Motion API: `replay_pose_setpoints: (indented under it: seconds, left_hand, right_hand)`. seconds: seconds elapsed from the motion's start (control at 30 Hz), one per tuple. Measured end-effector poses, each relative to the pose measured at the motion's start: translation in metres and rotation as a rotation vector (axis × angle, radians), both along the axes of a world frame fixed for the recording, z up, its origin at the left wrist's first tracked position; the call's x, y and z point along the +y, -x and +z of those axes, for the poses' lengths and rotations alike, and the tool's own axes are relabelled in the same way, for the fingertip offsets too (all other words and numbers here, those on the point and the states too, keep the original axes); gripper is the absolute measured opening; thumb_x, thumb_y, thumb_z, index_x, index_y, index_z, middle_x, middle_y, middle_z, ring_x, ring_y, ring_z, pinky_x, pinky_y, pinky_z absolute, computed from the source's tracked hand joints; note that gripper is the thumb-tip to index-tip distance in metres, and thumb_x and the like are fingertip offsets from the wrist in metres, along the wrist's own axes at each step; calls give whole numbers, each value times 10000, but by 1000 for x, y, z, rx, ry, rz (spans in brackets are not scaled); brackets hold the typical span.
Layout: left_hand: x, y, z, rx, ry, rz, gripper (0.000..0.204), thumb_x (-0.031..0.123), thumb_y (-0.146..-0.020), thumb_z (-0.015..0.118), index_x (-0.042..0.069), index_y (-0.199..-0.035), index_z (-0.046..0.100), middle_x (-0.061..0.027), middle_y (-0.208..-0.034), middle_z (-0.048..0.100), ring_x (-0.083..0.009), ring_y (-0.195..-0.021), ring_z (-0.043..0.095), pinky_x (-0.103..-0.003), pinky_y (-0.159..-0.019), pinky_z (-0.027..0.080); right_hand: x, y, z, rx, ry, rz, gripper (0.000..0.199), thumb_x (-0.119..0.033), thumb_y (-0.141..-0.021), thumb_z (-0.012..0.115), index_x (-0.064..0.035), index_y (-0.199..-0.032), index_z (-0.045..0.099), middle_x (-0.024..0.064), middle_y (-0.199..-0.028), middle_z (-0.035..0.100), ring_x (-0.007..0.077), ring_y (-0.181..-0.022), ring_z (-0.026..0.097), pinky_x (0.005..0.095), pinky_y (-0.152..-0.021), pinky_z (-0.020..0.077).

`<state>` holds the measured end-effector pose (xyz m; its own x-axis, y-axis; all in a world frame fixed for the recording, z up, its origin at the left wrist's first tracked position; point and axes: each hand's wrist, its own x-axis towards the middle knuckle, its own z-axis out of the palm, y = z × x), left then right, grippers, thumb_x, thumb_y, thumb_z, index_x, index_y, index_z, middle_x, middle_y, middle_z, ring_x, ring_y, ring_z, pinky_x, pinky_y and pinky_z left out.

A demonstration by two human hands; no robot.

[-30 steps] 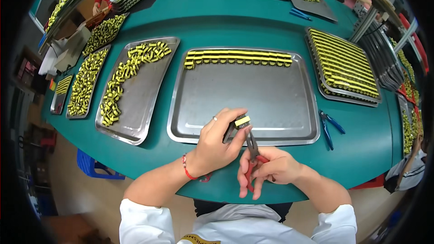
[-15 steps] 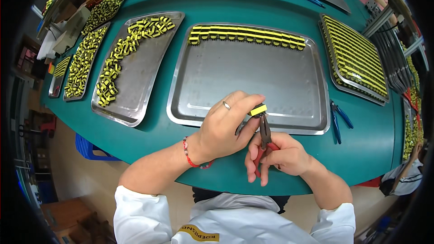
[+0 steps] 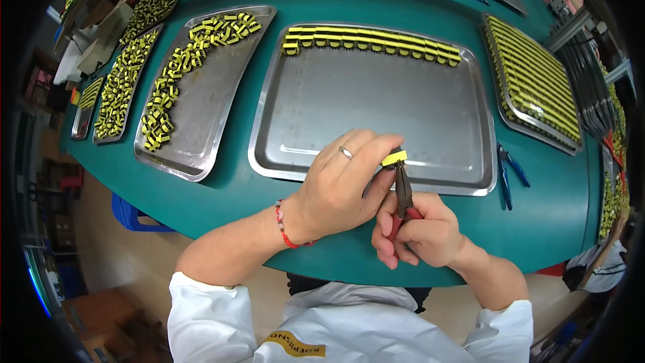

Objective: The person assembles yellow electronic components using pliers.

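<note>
Between the thumb and forefinger of my left hand [image 3: 342, 181] is a small black part with a yellow top [image 3: 394, 158], possibly a transformer. My right hand [image 3: 423, 228] is wrapped round the red handles of a pair of pliers [image 3: 404, 191]. Their dark jaws point up and meet the part's near side; whether they bite on it I cannot tell. Both hands are over the near edge of a metal tray [image 3: 376, 107]. Along the far side of that tray stand rows of like yellow-and-black parts [image 3: 369, 42].
To the left, another metal tray [image 3: 195, 128] holds a loose heap of the parts, with fuller trays beyond it. On the right stands a tray packed with neat rows [image 3: 534, 74]. Blue-handled cutters [image 3: 510, 171] lie beside the middle tray. Other people work around the table [image 3: 322, 0].
Both hands, with the part and the pliers, have shifted slightly to the right. The pliers' tips stay against the part. The view has tilted a little.
</note>
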<state>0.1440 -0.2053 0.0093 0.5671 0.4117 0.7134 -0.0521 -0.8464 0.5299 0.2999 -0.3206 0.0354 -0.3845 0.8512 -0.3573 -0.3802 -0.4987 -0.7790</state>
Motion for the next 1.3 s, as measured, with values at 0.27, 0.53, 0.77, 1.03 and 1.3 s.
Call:
replay_pose_setpoints:
  seconds: [0.27,0.53,0.77,1.03,1.3]
  left_hand:
    - [-5,-4,-3,0,198,5,366,-146,-802,579,-26,-1148,582,-131,-865,620,-212,-715,660,-302,-587,498]
    - [0,-7,-2,25,175,21,389,-149,-771,598,-28,-1140,598,-118,-838,613,-205,-697,643,-300,-576,488]
    - [1,-2,0,7,207,44,323,-100,-777,646,-25,-1090,630,-97,-810,616,-165,-642,589,-262,-559,454]
    - [2,-4,3,-38,248,91,259,-20,-795,739,-27,-1033,639,-83,-801,620,-125,-614,558,-244,-543,442]
    - [0,-4,1,-69,203,41,341,-92,-756,718,-27,-1077,624,-99,-820,628,-131,-626,575,-229,-527,455]
  right_hand:
    - [0,3,5,-13,53,-71,248,93,-687,361,43,-893,489,205,-691,587,268,-530,601,280,-370,359]
    - [2,-2,0,100,98,-81,281,80,-706,373,41,-948,509,177,-741,603,224,-547,598,278,-384,386]
    - [7,0,-2,69,88,-6,311,83,-671,403,65,-959,522,232,-809,617,357,-658,662,331,-438,504]
    - [4,-9,-1,189,72,106,340,96,-686,413,86,-1011,514,245,-908,614,405,-824,684,426,-610,626]
    - [7,-10,1,156,76,123,345,105,-679,410,69,-1003,522,229,-896,617,375,-805,686,400,-590,611]
